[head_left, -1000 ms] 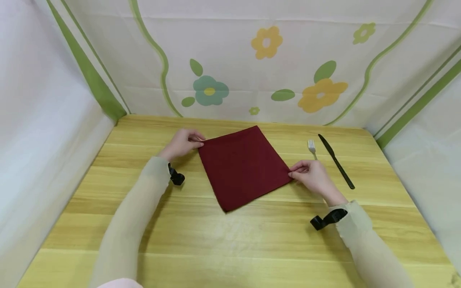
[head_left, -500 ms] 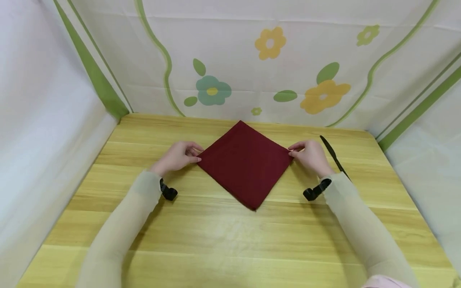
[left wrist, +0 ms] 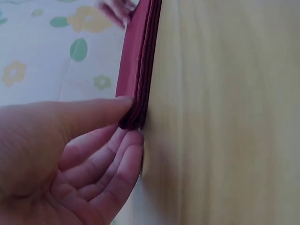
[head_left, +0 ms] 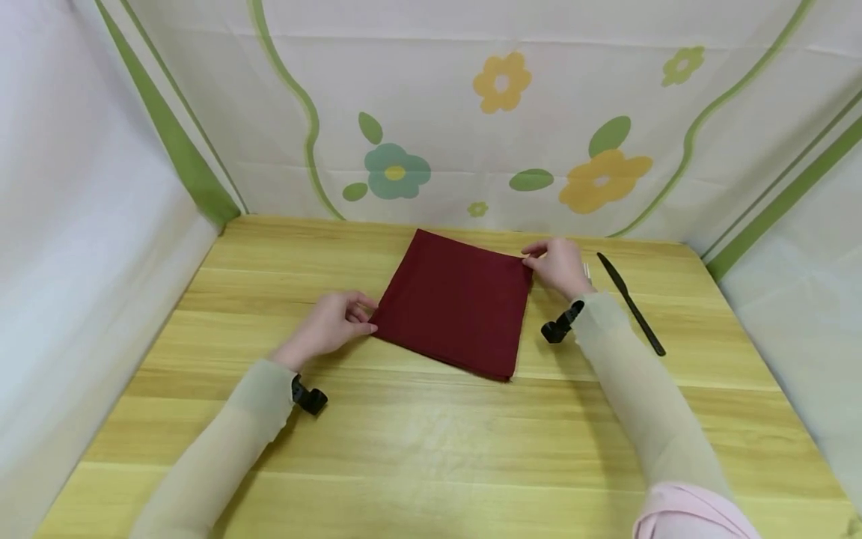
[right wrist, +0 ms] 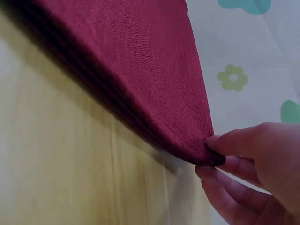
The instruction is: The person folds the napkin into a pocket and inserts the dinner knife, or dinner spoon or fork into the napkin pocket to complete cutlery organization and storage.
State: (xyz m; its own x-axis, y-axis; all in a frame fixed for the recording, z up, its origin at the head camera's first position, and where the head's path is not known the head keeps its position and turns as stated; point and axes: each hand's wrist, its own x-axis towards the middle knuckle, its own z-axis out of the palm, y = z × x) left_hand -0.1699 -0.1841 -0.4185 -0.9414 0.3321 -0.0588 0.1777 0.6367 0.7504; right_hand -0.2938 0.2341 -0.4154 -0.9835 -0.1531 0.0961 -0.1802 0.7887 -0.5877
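Observation:
A dark red cloth, folded in several layers into a square, lies slightly turned near the middle of the table. The left hand pinches its near-left corner; in the left wrist view the thumb lies on top of the stacked layers and the fingertips are under them. At the far-right corner the right hand pinches the cloth between thumb and fingers, and the right wrist view shows that corner raised a little off the wood.
Right of the right hand a black knife lies on the wooden table. A fork is mostly hidden behind that hand. White curtains with printed flowers stand at the back and both sides.
The cloth has turned counterclockwise, with its right corner moving away and its left corner coming nearer. The right hand has moved forward and slightly left, the left hand back toward the body.

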